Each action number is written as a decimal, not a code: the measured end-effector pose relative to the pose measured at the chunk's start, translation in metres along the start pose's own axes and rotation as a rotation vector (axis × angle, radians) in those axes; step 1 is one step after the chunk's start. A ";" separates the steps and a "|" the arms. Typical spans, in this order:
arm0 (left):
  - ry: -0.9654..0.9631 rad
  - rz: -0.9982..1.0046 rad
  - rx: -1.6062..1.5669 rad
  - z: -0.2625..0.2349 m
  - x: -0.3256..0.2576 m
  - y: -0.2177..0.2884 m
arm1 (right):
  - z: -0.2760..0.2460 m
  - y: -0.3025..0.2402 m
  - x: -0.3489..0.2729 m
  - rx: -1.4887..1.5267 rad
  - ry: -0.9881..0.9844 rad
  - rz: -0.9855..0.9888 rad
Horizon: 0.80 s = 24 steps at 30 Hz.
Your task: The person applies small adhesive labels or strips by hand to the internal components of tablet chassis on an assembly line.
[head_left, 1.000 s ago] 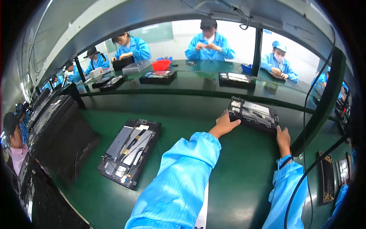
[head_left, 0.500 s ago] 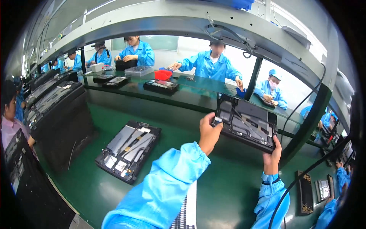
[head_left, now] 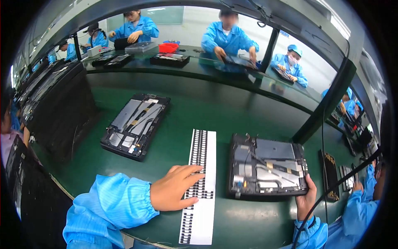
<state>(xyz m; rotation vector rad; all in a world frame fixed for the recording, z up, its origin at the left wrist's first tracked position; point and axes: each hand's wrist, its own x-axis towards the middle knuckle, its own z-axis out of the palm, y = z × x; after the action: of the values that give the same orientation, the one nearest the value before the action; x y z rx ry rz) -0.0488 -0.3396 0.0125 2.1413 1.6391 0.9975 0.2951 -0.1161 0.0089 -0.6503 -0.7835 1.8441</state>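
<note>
A: Where are the person's hands sitting?

B: The left hand [head_left: 176,191] is lying flat, fingers loosely spread, on a long white sticker sheet [head_left: 200,186] carrying rows of small black strips. It is gripping nothing. The right hand [head_left: 306,200] is clasping the lower right corner of an opened tablet chassis [head_left: 267,165], thumb on the rim.

A: And how are those things lying?

B: The chassis is lying face-open on the green bench [head_left: 199,112], just beside the sheet's right edge, with a narrow green gap between them. The sheet is running from mid-bench down to the near edge, almost overhanging it.

A: Is there room around them?

B: Green surface is showing open above the sheet and chassis, up to a raised dark shelf [head_left: 232,74] across the back. A second opened chassis [head_left: 136,125] is resting well apart to the left. A black post [head_left: 327,103] is standing close beyond the chassis's right end, and black trays [head_left: 54,108] are lining the left side.

A: Anyone else?

B: Workers in blue coats [head_left: 228,39] are handling devices beyond the shelf.
</note>
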 end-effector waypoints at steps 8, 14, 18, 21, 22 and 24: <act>-0.129 0.028 0.261 0.007 -0.003 0.000 | 0.023 0.003 -0.040 -1.831 0.120 -1.029; -0.109 0.159 0.217 0.007 0.005 -0.008 | 0.129 0.074 -0.064 -1.507 -0.439 -0.800; -0.079 0.163 0.222 0.015 0.006 -0.008 | 0.166 0.116 -0.067 -1.716 -0.554 -0.942; -0.042 0.172 0.250 0.019 0.008 -0.005 | 0.163 0.129 -0.066 -1.761 -0.529 -0.957; -0.050 0.175 0.247 0.017 0.007 -0.006 | 0.162 0.130 -0.066 -1.775 -0.526 -0.955; -0.055 0.181 0.273 0.016 0.009 -0.004 | 0.165 0.138 -0.067 -1.730 -0.502 -0.959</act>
<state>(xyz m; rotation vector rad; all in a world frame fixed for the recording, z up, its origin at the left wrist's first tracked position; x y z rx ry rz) -0.0406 -0.3271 0.0014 2.5088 1.6617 0.7908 0.1196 -0.2566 0.0173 -0.5538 -2.4662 0.0598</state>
